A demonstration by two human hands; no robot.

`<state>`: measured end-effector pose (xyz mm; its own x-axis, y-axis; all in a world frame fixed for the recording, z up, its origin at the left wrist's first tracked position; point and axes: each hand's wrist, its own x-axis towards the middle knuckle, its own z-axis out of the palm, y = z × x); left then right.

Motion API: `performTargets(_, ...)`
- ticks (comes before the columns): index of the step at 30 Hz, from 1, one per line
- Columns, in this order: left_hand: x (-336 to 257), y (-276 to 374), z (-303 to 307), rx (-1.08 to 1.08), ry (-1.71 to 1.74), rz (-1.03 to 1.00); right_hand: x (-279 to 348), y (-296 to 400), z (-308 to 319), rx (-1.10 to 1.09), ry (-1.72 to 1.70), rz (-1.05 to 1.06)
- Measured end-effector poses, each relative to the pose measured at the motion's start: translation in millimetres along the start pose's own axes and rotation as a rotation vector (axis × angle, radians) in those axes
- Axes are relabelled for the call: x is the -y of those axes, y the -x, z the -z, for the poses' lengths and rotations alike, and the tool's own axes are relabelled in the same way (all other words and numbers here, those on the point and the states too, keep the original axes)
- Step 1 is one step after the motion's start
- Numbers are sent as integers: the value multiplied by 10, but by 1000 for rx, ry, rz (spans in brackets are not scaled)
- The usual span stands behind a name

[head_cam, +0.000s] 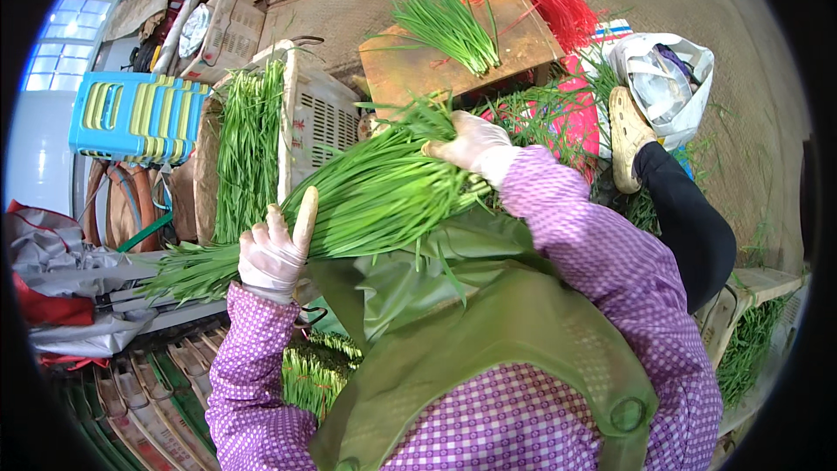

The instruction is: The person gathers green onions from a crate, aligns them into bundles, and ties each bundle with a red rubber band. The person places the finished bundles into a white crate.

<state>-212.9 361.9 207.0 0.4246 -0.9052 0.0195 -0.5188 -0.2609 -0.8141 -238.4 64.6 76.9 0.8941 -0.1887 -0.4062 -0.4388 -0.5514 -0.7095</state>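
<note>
A large bunch of long green leaf vegetables, which look like garlic chives point(379, 196), lies across my lap on the olive-green apron point(477, 314). My left hand point(274, 248), in a whitish glove, is closed around the leafy left part of the bunch, its index finger pointing up. At the stem end on the right, my gloved right hand point(467, 140) grips some of the stalks, thumb and fingers around them. Beyond it, a smaller bunch of chives point(451, 29) rests on a low wooden stool point(405, 75), beside a bundle of red plastic ties point(543, 0).
To the left stand a white plastic crate point(320, 121) beside stacked chives point(248, 150) and a blue and green plastic stool stack point(137, 118). Loose leaves lie on pink sheeting point(579, 118) near a white bag point(673, 91). Tied bundles point(310, 379) stand at lower left.
</note>
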Motion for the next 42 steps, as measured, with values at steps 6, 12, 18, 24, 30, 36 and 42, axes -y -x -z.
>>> performTargets(6,-15,63,14,94,45,-46,-795,-372,-323,-452,-374,-204)
performTargets(12,-42,116,-105,-5,41,-34,-578,-228,-215,12,-1078,-56)
performTargets(18,-38,207,-236,18,164,20,-364,-254,-344,-482,-1137,-13)
performTargets(24,-68,176,-258,2,279,117,-898,-321,66,-153,-1709,-8)
performTargets(30,-60,180,-220,45,160,76,-1489,-322,534,-340,-1749,101)
performTargets(36,-63,-10,-94,193,184,98,-710,245,290,27,-855,852)
performTargets(42,53,-106,-12,269,298,112,-188,328,-13,-174,-1158,501)
